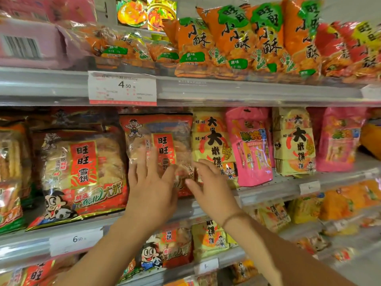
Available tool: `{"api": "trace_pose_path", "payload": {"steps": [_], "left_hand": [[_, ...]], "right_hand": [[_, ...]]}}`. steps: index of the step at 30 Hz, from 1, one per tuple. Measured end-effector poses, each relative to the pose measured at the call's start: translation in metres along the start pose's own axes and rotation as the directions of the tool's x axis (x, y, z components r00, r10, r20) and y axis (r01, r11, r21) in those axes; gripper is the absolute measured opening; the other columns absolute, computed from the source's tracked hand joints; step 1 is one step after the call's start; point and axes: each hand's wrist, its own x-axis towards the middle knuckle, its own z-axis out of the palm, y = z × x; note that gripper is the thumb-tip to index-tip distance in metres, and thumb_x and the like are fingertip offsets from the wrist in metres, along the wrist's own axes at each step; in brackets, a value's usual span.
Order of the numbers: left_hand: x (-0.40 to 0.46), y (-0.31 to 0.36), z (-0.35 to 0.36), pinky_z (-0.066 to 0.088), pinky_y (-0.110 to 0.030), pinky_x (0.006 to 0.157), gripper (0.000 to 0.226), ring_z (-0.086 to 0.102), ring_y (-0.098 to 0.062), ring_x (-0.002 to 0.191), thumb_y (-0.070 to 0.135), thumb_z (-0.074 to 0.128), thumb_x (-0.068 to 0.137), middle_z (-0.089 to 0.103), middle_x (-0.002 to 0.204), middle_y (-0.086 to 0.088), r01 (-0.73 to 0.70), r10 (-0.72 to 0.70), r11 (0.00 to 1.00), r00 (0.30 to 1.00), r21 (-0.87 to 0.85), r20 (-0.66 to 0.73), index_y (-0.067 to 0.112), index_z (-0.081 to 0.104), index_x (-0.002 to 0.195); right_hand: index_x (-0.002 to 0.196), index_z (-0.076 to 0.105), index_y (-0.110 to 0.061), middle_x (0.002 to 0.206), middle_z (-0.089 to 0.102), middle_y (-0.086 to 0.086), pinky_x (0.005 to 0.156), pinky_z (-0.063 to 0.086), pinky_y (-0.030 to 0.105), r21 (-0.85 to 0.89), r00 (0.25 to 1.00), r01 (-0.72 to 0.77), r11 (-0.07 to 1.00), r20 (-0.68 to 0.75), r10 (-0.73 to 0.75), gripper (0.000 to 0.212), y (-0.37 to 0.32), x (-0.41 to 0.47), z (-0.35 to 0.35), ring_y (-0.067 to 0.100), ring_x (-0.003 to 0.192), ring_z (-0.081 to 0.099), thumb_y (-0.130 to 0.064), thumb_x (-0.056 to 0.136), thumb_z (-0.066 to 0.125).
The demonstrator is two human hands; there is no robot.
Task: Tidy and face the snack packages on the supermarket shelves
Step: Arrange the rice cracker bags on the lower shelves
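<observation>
- Both forearms reach up from the lower edge of the view toward the middle shelf [268, 189].
- Left hand [151, 188]: fingers straight and spread, pressed flat against the front of the red rice-cracker bag [158, 141]. No grip is formed.
- Right hand [208, 182]: fingers extended and relaxed, at the right edge of the same bag, just beside the yellow rice-cake bag [212, 139]. A thin bracelet [233, 216] circles the wrist.
- Red rice-cracker bag: stands upright on the middle shelf, face forward. Pale round crackers show through its clear panel.
- Large cracker bag [82, 174]: stands immediately left, tilted slightly, crackers visible inside.
- Pink pouch [250, 147]: stands to the right of the yellow rice-cake bag.
- Upper shelf [226, 89]: carries a row of orange snack bags [233, 40] and a price tag [122, 88] reading 4.50.
- Lower shelves: hold further cracker bags; details blurred.
</observation>
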Motion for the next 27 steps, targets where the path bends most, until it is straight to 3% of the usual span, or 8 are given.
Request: {"api": "trace_pose_path", "payload": {"steps": [5, 7, 11, 14, 19, 21, 24, 27], "left_hand": [[0.004, 0.049, 0.014, 0.037, -0.061, 0.102, 0.056, 0.035, -0.044, 0.140, 0.032, 0.077, 0.075, 0.045, 0.147, -0.022, -0.196, 0.195, 0.977, 0.981, -0.085, -0.022, 0.012, 0.063, 0.126], [0.006, 0.064, 0.021, 0.040, -0.060, 0.100, 0.055, 0.041, -0.044, 0.136, 0.034, 0.074, 0.077, 0.049, 0.143, -0.020, -0.224, 0.228, 0.970, 0.973, -0.093, 0.025, 0.012, 0.063, 0.126], [0.005, 0.075, 0.044, 0.036, -0.057, 0.104, 0.052, 0.044, -0.040, 0.135, 0.047, 0.045, 0.086, 0.051, 0.143, -0.017, -0.258, 0.263, 0.962, 0.963, -0.088, 0.050, 0.017, 0.065, 0.124], [-0.001, 0.074, 0.064, 0.030, -0.056, 0.108, 0.055, 0.046, -0.038, 0.134, 0.051, 0.040, 0.092, 0.053, 0.142, -0.016, -0.297, 0.295, 0.955, 0.953, 0.018, 0.065, 0.015, 0.066, 0.124], [0.001, 0.098, 0.066, 0.030, -0.052, 0.108, 0.054, 0.057, -0.033, 0.125, 0.046, 0.030, 0.095, 0.063, 0.133, -0.008, -0.061, 0.060, 0.997, 0.998, 0.039, 0.028, 0.018, 0.073, 0.112], [0.005, 0.123, 0.066, 0.032, -0.056, 0.105, 0.055, 0.061, -0.037, 0.118, 0.047, 0.031, 0.092, 0.066, 0.127, -0.013, 0.051, -0.051, 0.998, 0.999, 0.024, -0.008, 0.013, 0.072, 0.107], [0.009, 0.171, 0.074, 0.034, -0.064, 0.101, 0.061, 0.052, -0.045, 0.123, 0.048, 0.036, 0.083, 0.055, 0.133, -0.023, 0.155, -0.154, 0.988, 0.985, 0.011, -0.077, 0.007, 0.063, 0.119], [0.016, 0.215, 0.083, 0.031, -0.067, 0.103, 0.071, 0.035, -0.051, 0.136, 0.049, 0.038, 0.083, 0.035, 0.149, -0.030, 0.140, -0.140, 0.990, 0.986, -0.007, -0.087, 0.003, 0.047, 0.137]], "right_hand": [[0.133, 0.056, -0.018, 0.143, 0.044, -0.007, 0.105, 0.041, 0.024, -0.051, 0.998, 0.024, 0.998, -0.053, -0.027, 0.038, 0.043, -0.037, -0.033, 0.004, 0.124, 0.047, -0.028, 0.096, 0.053], [0.136, 0.053, -0.024, 0.148, 0.039, -0.008, 0.111, 0.029, 0.019, -0.117, 0.999, -0.016, 0.993, -0.044, 0.010, 0.040, 0.068, -0.050, -0.052, 0.006, 0.134, 0.037, -0.029, 0.096, 0.054], [0.148, 0.035, -0.026, 0.157, 0.026, 0.000, 0.114, 0.000, 0.021, -0.331, 0.998, -0.069, 0.941, -0.019, 0.066, 0.053, 0.130, -0.064, -0.103, 0.016, 0.147, 0.012, -0.032, 0.098, 0.049], [0.150, 0.031, -0.017, 0.159, 0.022, 0.009, 0.117, 0.011, 0.034, -0.391, 0.981, -0.190, 0.901, -0.044, 0.187, 0.057, 0.183, -0.070, -0.144, 0.025, 0.148, 0.013, -0.034, 0.098, 0.046], [0.148, 0.036, -0.010, 0.154, 0.031, 0.019, 0.117, 0.023, 0.047, -0.427, 0.976, -0.218, 0.877, -0.090, 0.199, 0.059, 0.267, -0.063, -0.182, 0.035, 0.143, 0.024, -0.030, 0.096, 0.054], [0.150, 0.032, -0.012, 0.158, 0.019, 0.020, 0.118, 0.018, 0.052, -0.433, 0.984, -0.165, 0.886, -0.015, 0.176, 0.061, 0.294, -0.053, -0.184, 0.037, 0.146, 0.015, -0.037, 0.097, 0.050], [0.155, 0.006, -0.034, 0.160, -0.016, 0.001, 0.121, 0.005, 0.045, -0.447, 0.986, -0.088, 0.890, 0.090, 0.142, 0.064, 0.322, -0.051, -0.175, 0.025, 0.149, -0.010, -0.057, 0.097, 0.023], [0.154, 0.002, -0.035, 0.161, -0.015, 0.000, 0.119, 0.001, 0.042, -0.456, 0.996, 0.005, 0.890, 0.078, 0.034, 0.063, 0.333, -0.061, -0.170, 0.023, 0.148, -0.010, -0.054, 0.097, 0.022]]}}
